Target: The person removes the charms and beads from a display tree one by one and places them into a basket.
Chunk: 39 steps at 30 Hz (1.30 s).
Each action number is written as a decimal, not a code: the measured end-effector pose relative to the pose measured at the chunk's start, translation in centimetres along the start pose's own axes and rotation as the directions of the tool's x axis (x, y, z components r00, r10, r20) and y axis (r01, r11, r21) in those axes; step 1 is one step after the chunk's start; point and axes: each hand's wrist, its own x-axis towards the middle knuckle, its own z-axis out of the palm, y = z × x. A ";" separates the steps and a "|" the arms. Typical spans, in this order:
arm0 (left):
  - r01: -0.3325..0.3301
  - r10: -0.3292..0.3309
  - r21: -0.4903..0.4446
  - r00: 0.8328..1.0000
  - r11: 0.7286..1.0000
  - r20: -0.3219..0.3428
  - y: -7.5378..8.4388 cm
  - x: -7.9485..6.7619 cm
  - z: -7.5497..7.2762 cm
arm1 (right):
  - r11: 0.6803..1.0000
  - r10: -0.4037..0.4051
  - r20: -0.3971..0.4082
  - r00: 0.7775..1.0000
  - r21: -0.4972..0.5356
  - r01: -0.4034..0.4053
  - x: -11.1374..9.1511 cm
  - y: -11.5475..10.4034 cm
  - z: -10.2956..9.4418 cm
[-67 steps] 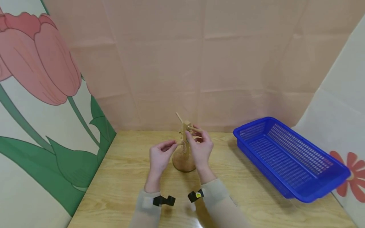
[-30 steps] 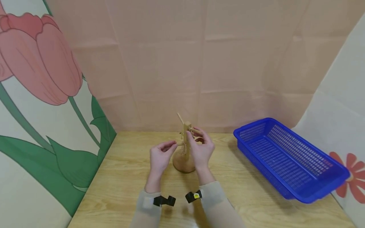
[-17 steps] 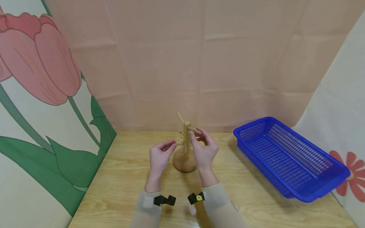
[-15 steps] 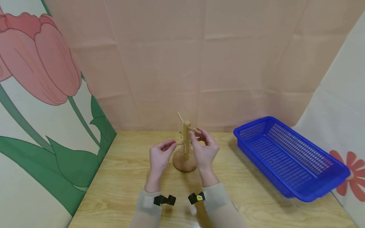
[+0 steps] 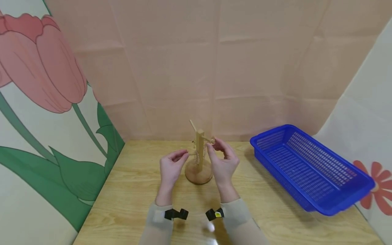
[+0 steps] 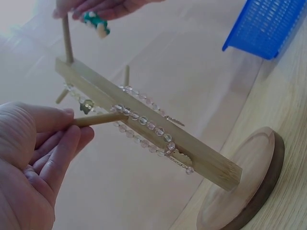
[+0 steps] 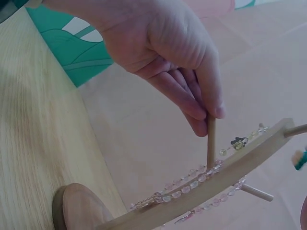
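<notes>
A wooden jewelry stand (image 5: pixel 200 149) stands upright on its round base (image 5: pixel 198 175), with pegs sticking out from its post. My left hand (image 5: pixel 171 166) pinches the end of a lower left peg (image 6: pixel 98 120). From that peg hangs a clear and pink beaded bracelet (image 6: pixel 144 120) with a silvery leaf-shaped charm. My right hand (image 5: pixel 225 165) is at the tip of the upper right peg (image 5: pixel 207 138), its fingers and thumb holding a beaded bracelet (image 5: pixel 213 140). A green and beige charm (image 6: pixel 97 24) dangles below those fingers in the left wrist view; most of this bracelet is hidden.
A blue plastic basket (image 5: pixel 306 170) sits on the right of the wooden table (image 5: pixel 131 190). Other bracelets hang on the stand's far pegs, one with a dark charm (image 7: pixel 238 142). A pink cloth backdrop (image 5: pixel 171 68) rises behind the table.
My right hand has moved right, from close to the post out to the peg's tip, and the bracelet has slid along with it. My left hand stays on its peg.
</notes>
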 end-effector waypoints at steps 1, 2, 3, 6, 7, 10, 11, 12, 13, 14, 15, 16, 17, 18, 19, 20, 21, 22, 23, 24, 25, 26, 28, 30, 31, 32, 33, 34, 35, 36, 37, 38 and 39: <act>-0.001 0.001 0.004 1.000 1.000 -0.002 0.0 0.0 0.0 | 1.000 -0.008 0.001 1.000 0.009 0.008 0.0 0.0 0.0; -0.001 0.001 0.006 1.000 1.000 -0.003 0.1 0.0 -0.1 | 1.000 -0.016 0.002 1.000 0.016 0.016 0.1 0.1 -0.1; -0.003 0.003 0.010 1.000 1.000 -0.003 0.2 0.0 -0.1 | 0.999 -0.024 0.003 1.000 0.022 0.023 0.1 0.1 -0.1; -0.004 0.004 0.019 1.000 1.000 0.000 0.2 0.0 -0.2 | 0.999 -0.040 0.010 0.999 0.035 0.040 0.2 0.3 -0.2; -0.005 0.005 0.022 1.000 1.000 0.001 0.3 0.1 -0.1 | 0.998 -0.044 0.013 0.999 0.038 0.044 0.3 0.3 -0.2; -0.012 0.012 0.019 1.000 1.000 0.009 0.3 0.2 -0.1 | 0.998 -0.051 0.023 0.998 0.048 0.049 0.4 0.3 -0.4; -0.013 0.013 0.015 1.000 1.000 0.009 0.3 0.2 -0.1 | 0.997 -0.051 0.027 0.998 0.054 0.049 0.5 0.3 -0.5; -0.015 0.015 0.012 1.000 1.000 0.010 0.4 0.3 0.0 | 0.997 -0.050 0.030 0.998 0.058 0.048 0.5 0.3 -0.6; -0.015 0.014 0.008 1.000 1.000 0.008 0.4 0.3 0.0 | 0.997 -0.049 0.031 0.998 0.060 0.047 0.5 0.3 -0.7; -0.013 0.013 0.006 1.000 1.000 0.007 0.3 0.3 0.0 | 0.997 -0.046 0.031 0.998 0.063 0.044 0.5 0.3 -0.8; -0.010 0.010 0.003 1.000 1.000 0.003 0.3 0.3 0.0 | 0.997 -0.044 0.033 0.998 0.066 0.042 0.5 0.3 -0.9; -0.007 0.007 0.003 1.000 1.000 0.000 0.3 0.3 0.0 | 0.997 -0.041 0.033 0.999 0.070 0.039 0.5 0.3 -1.0; -0.003 0.003 0.003 1.000 1.000 -0.003 0.2 0.3 0.1 | 0.997 -0.037 0.032 0.999 0.071 0.035 0.5 0.4 -1.1; 0.000 0.000 0.004 1.000 1.000 -0.005 0.2 0.3 0.1 | 0.997 -0.034 0.031 0.999 0.072 0.031 0.4 0.4 -1.3; 0.003 -0.003 0.005 1.000 1.000 -0.007 0.1 0.3 0.1 | 0.997 -0.029 0.029 0.999 0.073 0.027 0.4 0.5 -1.4; 0.004 -0.004 0.009 1.000 1.000 -0.008 0.1 0.3 0.1 | 0.997 -0.026 0.028 0.999 0.074 0.024 0.3 0.5 -1.6; 0.004 -0.004 0.010 1.000 1.000 -0.007 0.0 0.2 0.1 | 0.997 -0.021 0.029 0.999 0.076 0.019 0.2 0.6 -1.7; 0.003 -0.003 0.011 1.000 1.000 -0.008 0.0 0.2 0.1 | 0.997 -0.017 0.030 0.999 0.079 0.014 0.2 0.7 -1.9; 0.002 -0.001 0.014 1.000 1.000 -0.009 -0.1 0.2 0.1 | 0.997 -0.013 0.034 0.999 0.082 0.010 0.1 0.8 -2.0; 0.001 -0.001 0.018 1.000 1.000 -0.011 -0.1 0.2 0.1 | 0.996 -0.009 0.037 0.999 0.087 0.006 0.0 0.9 -2.2; 0.000 0.000 0.020 1.000 1.000 -0.014 -0.2 0.2 0.1 | 0.996 -0.006 0.040 0.999 0.089 0.002 -0.1 1.0 -2.4; 0.000 0.000 0.021 1.000 1.000 -0.016 -0.2 0.2 0.1 | 0.996 -0.002 0.044 0.999 0.089 -0.002 -0.2 1.1 -2.5; 0.000 0.001 0.022 1.000 1.000 -0.021 -0.3 0.2 0.1 | 0.996 0.005 0.048 0.999 0.091 -0.010 -0.4 1.3 -2.9; 0.004 -0.003 0.021 1.000 1.000 -0.022 -0.4 0.1 0.1 | 0.996 0.015 0.047 0.999 0.086 -0.019 -0.7 1.6 -3.3; 0.006 -0.006 0.019 1.000 1.000 -0.022 -0.5 0.2 0.1 | 0.996 0.020 0.048 0.999 0.083 -0.024 -0.8 1.7 -3.4; 0.007 -0.007 0.017 1.000 1.000 -0.022 -0.6 0.2 0.1 | 0.996 0.025 0.048 0.999 0.079 -0.029 -0.9 1.9 -3.6; 0.011 -0.010 0.015 1.000 1.000 -0.022 -0.6 0.2 0.1 | 0.997 0.032 0.049 0.998 0.075 -0.035 -1.0 2.1 -3.8; 0.014 -0.014 0.012 1.000 1.000 -0.022 -0.6 0.2 0.1 | 0.997 0.038 0.050 0.998 0.070 -0.042 -1.0 2.3 -3.9; 0.016 -0.016 0.010 1.000 1.000 -0.023 -0.6 0.2 0.1 | 0.997 0.042 0.052 0.998 0.064 -0.046 -1.1 2.5 -4.0; 0.018 -0.017 0.006 1.000 1.000 -0.024 -0.6 0.2 0.1 | 0.997 0.046 0.053 0.998 0.060 -0.049 -1.1 2.7 -4.1; 0.018 -0.018 0.003 1.000 1.000 -0.026 -0.6 0.2 0.1 | 0.997 0.049 0.055 0.997 0.058 -0.052 -1.2 2.9 -4.3; 0.017 -0.017 0.000 0.999 1.000 -0.028 -0.6 0.2 0.1 | 0.997 0.051 0.055 0.997 0.056 -0.055 -1.2 3.1 -4.3; 0.016 -0.016 -0.002 0.999 1.000 -0.031 -0.6 0.2 0.1 | 0.997 0.054 0.056 0.997 0.054 -0.057 -1.2 3.2 -4.4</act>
